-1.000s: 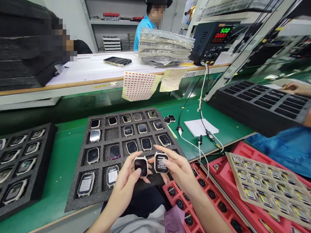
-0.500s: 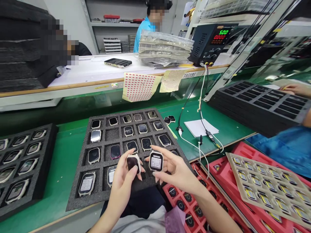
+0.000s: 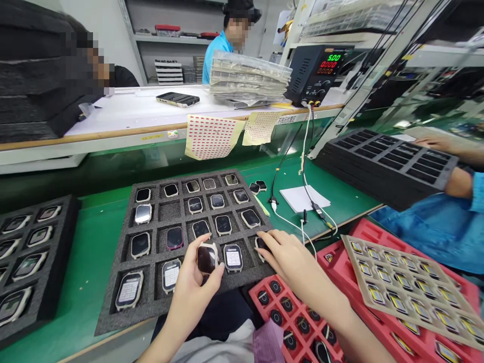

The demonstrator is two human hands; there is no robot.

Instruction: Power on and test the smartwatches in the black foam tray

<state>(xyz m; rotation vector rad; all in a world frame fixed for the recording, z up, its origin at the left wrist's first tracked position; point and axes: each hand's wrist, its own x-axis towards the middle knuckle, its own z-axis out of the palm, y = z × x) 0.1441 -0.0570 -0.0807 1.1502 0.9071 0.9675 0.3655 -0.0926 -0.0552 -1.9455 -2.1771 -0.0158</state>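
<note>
My left hand [image 3: 192,290] is closed round a pale-cased watch body [image 3: 206,258] with a dark screen, held just above the front row of the grey foam tray [image 3: 124,317]. Right beside it a watch body with a lit white screen [image 3: 233,258] lies in a tray pocket. My right hand [image 3: 291,257] reaches onto the right-end pocket of that row, its fingertips bent round a dark watch body [image 3: 260,243] there. Several more watch bodies fill the other pockets.
A second foam tray [image 3: 56,282] of watches lies to the left. A red tray [image 3: 372,234] and beige parts sheet [image 3: 408,282] sit at the right. Charging cables [image 3: 302,201], white paper [image 3: 304,198], stacked black trays [image 3: 385,161], a power supply [image 3: 317,73] and a co-worker's hand [image 3: 434,143] lie beyond.
My right hand set the lit watch body into a front-row pocket and moved right onto the neighbouring dark one. My left hand lowered with its watch body toward the tray.
</note>
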